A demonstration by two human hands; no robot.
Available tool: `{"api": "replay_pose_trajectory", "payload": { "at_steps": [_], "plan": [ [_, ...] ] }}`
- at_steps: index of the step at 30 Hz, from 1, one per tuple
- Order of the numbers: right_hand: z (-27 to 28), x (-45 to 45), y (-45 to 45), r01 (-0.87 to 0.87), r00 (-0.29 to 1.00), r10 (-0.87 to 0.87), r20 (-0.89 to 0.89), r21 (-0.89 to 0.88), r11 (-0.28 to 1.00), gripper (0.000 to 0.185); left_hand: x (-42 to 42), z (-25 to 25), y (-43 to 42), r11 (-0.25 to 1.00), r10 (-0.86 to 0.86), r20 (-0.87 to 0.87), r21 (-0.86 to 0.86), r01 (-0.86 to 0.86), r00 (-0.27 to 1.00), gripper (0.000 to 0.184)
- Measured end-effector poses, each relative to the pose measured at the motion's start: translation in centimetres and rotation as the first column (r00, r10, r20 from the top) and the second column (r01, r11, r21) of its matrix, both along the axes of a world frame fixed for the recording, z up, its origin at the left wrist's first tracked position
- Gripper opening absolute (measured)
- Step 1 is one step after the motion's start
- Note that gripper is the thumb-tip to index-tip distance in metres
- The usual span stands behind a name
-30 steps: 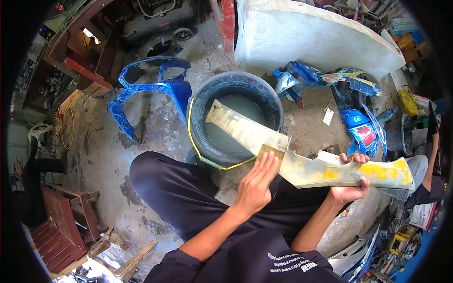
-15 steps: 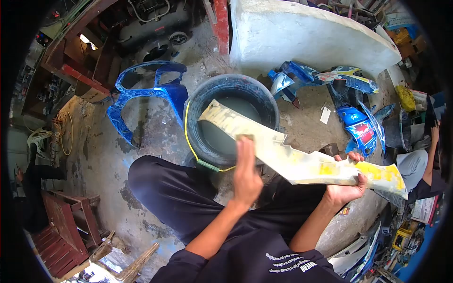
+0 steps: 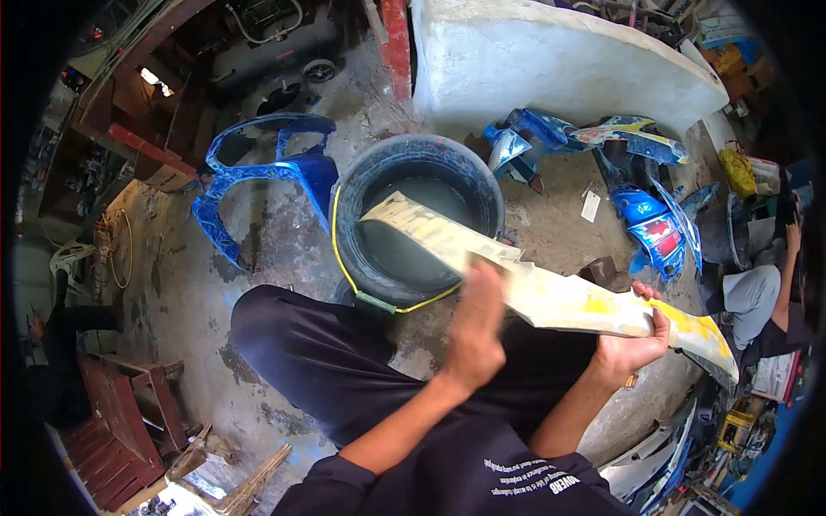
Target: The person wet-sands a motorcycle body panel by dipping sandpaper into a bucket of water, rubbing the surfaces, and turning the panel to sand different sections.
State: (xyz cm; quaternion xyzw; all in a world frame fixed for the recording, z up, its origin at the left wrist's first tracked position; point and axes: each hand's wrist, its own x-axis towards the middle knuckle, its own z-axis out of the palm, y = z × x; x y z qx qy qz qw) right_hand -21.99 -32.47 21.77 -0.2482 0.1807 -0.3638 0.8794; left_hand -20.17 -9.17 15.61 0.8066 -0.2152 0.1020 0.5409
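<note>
We see the long panel (image 3: 568,299) as matt, chalky plastic, patchily coated. The bucket (image 3: 354,202) looks like scuffed plastic, the blue frame (image 3: 310,175) like glossier plastic. We find rough, stained concrete in the floor (image 3: 194,327) and smooth cloth in the trousers (image 3: 292,344).

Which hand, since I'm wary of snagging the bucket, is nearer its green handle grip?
Left. The left hand is to the right of the green handle grip, apart from it; the right hand is much farther right, holding the pale panel.
</note>
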Motion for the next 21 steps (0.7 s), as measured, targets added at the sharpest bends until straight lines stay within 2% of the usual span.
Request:
{"api": "replay_pose_trajectory", "payload": {
  "at_steps": [1, 2, 4, 6, 8, 11, 12, 15, 16, 18, 19, 20, 21],
  "plan": [
    [0.1, -0.1, 0.0, 0.004, 1.0, -0.004, 0.01, 0.004, 1.0, 0.035, 1.5, -0.2, 0.3, 0.992, 0.13, -0.082, 0.014, -0.129, 0.988, 0.088],
    [0.3, -0.3, 0.2, 0.011, 1.0, -0.011, 0.011, 0.001, 1.0, 0.035, 2.4, -1.3, 0.5, 0.98, 0.178, -0.173, -0.055, -0.19, 0.969, 0.088],
    [1.2, 0.1, 1.5, 0.066, 0.998, -0.066, -0.022, -0.006, 0.998, 0.033, 1.3, -0.7, -0.1, 0.99, 0.106, -0.12, -0.075, -0.116, 0.987, 0.088],
    [0.9, 0.0, 1.0, 0.071, 0.997, -0.07, -0.023, 0.018, 0.997, 0.033, -1.8, 0.3, -1.0, 0.991, -0.092, -0.016, -0.102, 0.09, 0.996, 0.088],
    [0.9, -0.2, 0.4, 0.008, 1.0, -0.008, 0.015, 0.031, 0.999, 0.033, -1.5, -0.4, -0.7, 0.991, -0.108, 0.033, -0.08, 0.11, 0.994, 0.088],
    [0.6, -0.4, 0.4, 0.013, 1.0, -0.013, -0.005, -0.048, 0.999, 0.033, 2.4, -1.8, 0.7, 0.97, 0.204, -0.215, -0.091, -0.227, 0.955, 0.085],
    [0.8, -0.4, 0.5, 0.01, 1.0, -0.01, -0.004, -0.05, 0.999, 0.033, 1.9, -1.5, 0.4, 0.969, 0.207, -0.214, -0.092, -0.23, 0.955, 0.085],
    [1.2, -0.1, 1.0, 0.073, 0.997, -0.072, -0.018, 0.035, 0.997, 0.031, -1.7, 0.6, -1.0, 0.991, -0.065, -0.026, -0.115, 0.062, 0.998, 0.085],
    [1.2, 0.0, 0.6, 0.064, 0.998, -0.064, -0.015, 0.037, 0.997, 0.031, -2.0, 0.8, -1.0, 0.993, -0.082, -0.005, -0.085, 0.081, 0.997, 0.083],
    [1.0, -0.2, 0.3, 0.067, 0.998, -0.067, -0.011, 0.035, 0.997, 0.031, 0.6, -0.3, -0.1, 0.993, 0.046, -0.044, -0.109, -0.051, 0.998, 0.082],
    [0.6, -0.3, 0.2, 0.053, 0.999, -0.052, -0.009, 0.02, 0.998, 0.031, 2.0, -1.3, 0.6, 0.987, 0.121, -0.152, -0.088, -0.136, 0.981, 0.082],
    [0.4, -0.3, 0.3, 0.033, 0.999, -0.033, -0.008, 0.004, 0.999, 0.031, 2.9, -2.0, 0.9, 0.981, 0.151, -0.242, -0.083, -0.176, 0.958, 0.082],
    [0.4, -0.1, 0.6, 0.088, 0.996, -0.089, -0.024, -0.014, 0.996, 0.031, 2.4, -1.4, 0.5, 0.986, 0.12, -0.206, -0.09, -0.141, 0.971, 0.083]
  ]
}}
